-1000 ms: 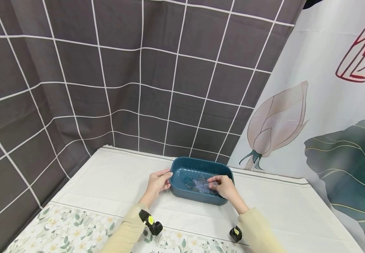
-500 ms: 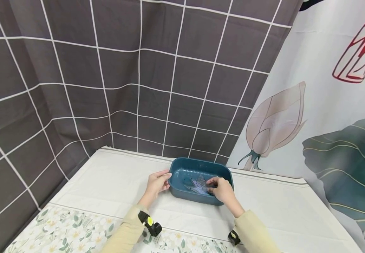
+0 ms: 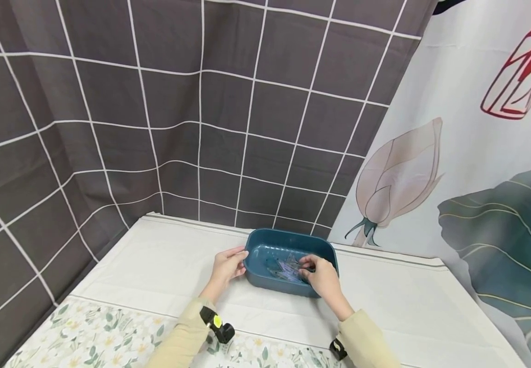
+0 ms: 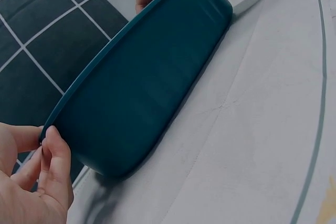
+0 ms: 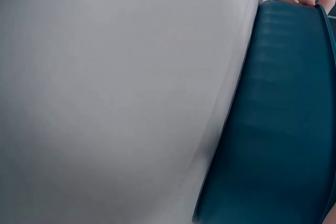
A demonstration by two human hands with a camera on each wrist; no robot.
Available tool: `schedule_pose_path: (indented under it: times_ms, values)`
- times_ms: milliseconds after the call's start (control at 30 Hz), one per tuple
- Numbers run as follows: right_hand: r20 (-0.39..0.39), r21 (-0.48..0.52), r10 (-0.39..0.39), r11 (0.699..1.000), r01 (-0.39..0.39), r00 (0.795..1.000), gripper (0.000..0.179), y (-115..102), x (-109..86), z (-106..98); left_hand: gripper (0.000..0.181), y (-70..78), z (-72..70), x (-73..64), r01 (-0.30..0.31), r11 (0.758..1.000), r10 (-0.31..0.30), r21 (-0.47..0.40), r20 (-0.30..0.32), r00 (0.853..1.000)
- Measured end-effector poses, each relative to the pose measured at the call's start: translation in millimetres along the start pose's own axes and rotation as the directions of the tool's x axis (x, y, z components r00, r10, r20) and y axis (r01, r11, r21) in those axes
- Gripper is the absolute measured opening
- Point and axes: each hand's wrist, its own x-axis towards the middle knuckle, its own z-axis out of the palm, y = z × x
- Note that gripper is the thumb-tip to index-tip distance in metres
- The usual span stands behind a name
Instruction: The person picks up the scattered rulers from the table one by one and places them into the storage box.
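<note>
A dark teal rectangular basin (image 3: pixel 265 254) stands on the pale cloth, its inside glossy. Thin, translucent purplish strips (image 3: pixel 286 271) lie in a loose heap on its floor, right of the middle. My left hand (image 3: pixel 225 268) grips the basin's left end; the left wrist view shows thumb and fingers of that hand (image 4: pixel 39 177) pinching the rim. Over the right part of the basin, my right hand (image 3: pixel 322 278) reaches in with bent fingers at the edge of the strips. I cannot tell whether it holds one. The basin's outer wall (image 5: pixel 283 114) hides those fingertips in the right wrist view.
Pale cloth (image 3: pixel 168 255) covers the table, with a flower-patterned part (image 3: pixel 109 332) along the front. Right behind the basin hangs a dark grey checked curtain (image 3: pixel 228 168); a white curtain with a printed lotus (image 3: pixel 385 189) hangs at the right.
My right hand has shifted slightly within the basin, and the purplish strips under its fingers have been moved about. The left hand keeps its grip on the rim.
</note>
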Motion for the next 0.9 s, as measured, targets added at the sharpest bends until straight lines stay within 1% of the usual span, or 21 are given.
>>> schedule_pose_path:
  times_ms: [133,233,333,467,567,633,767,833,900]
  values:
    - [-0.002,-0.002,-0.015,1.000,0.015,1.000,0.010,0,0.5,1,0.037,0.2,-0.7,0.0,-0.003,1.000,0.003,0.001,-0.002,1.000]
    - [-0.005,0.014,-0.019,1.000,0.019,1.000,0.008,1,0.7,0,0.037,0.2,-0.6,-0.1,-0.005,1.000,0.005,0.001,-0.002,1.000]
    - [-0.018,0.066,-0.038,0.997,0.039,0.999,0.008,1,0.4,-1,0.037,0.4,-0.2,0.2,-0.003,1.000,0.003,0.003,-0.003,1.000]
    - [-0.033,0.163,-0.092,0.982,0.096,0.995,0.009,1,-1.4,-4,0.036,1.3,0.4,-0.3,-0.007,1.000,0.007,0.008,-0.004,1.000]
    - [-0.021,0.204,-0.108,0.973,0.110,0.994,0.011,-1,-4.8,-9,0.036,1.6,0.1,-1.0,-0.009,1.000,0.009,0.013,-0.008,1.000]
    - [-0.005,0.205,-0.105,0.973,0.104,0.994,0.014,-3,-8.1,-13,0.036,1.8,-0.2,-1.2,-0.009,1.000,0.009,0.017,-0.008,1.000]
    - [0.029,0.161,-0.085,0.984,0.080,0.996,0.018,-4,-18.4,-22,0.036,2.4,-0.2,-1.7,0.002,1.000,-0.002,0.021,-0.005,1.000]
    - [0.018,0.142,-0.084,0.987,0.081,0.996,0.019,-5,-24.9,-27,0.036,2.5,-0.1,-1.6,0.004,1.000,-0.004,0.019,-0.005,1.000]
    - [-0.021,0.126,-0.093,0.987,0.095,0.995,0.022,-5,-31.6,-32,0.036,2.7,0.0,-1.3,0.006,1.000,-0.006,0.021,-0.006,1.000]
